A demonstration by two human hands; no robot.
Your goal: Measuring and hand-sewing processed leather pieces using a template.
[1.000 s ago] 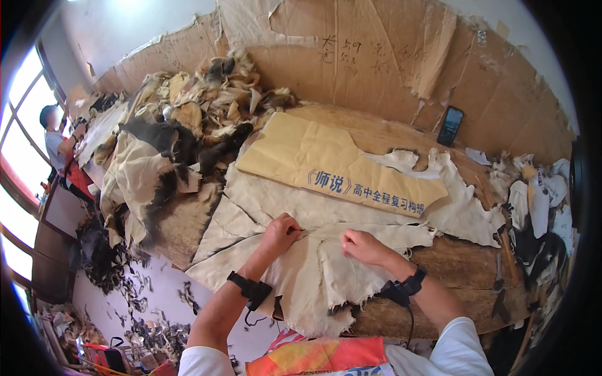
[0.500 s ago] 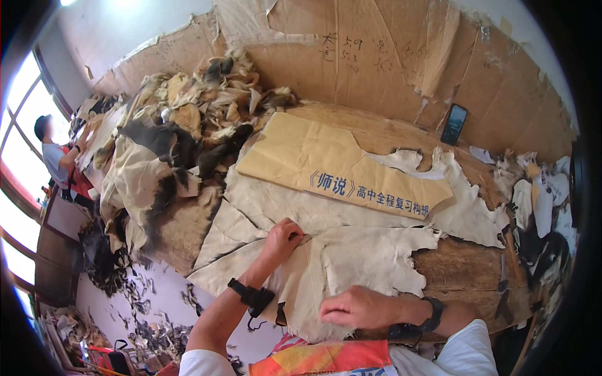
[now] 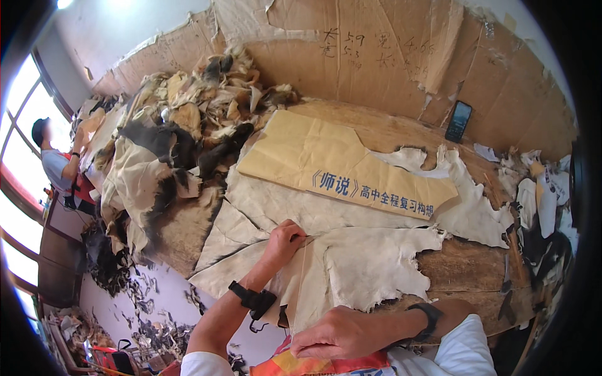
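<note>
A large pale hide (image 3: 370, 263) with ragged edges and dark-haired slits lies over the wooden board in front of me. My left hand (image 3: 283, 242) is closed, pinching the hide at a seam near its middle. A thin pale thread (image 3: 300, 274) appears to run from that pinch down toward my body. My right hand (image 3: 335, 333) is closed low at the front, its fingertips pressed together at the thread's lower end; any needle there is too small to make out. On the hide's far part rests a flat tan paper pattern (image 3: 338, 160) with printed lettering.
Fur and hide scraps (image 3: 200, 106) are heaped at the far left, with more scraps (image 3: 539, 200) at the right. A phone (image 3: 458, 121) leans against the cardboard wall (image 3: 376, 56). Another person (image 3: 56, 156) works at the far left. Dark trimmings (image 3: 141, 301) litter the floor.
My right hand has moved left and toward my body, drawing away from the hide. The left hand keeps its pinch. At the far left, the other person's hands have shifted slightly.
</note>
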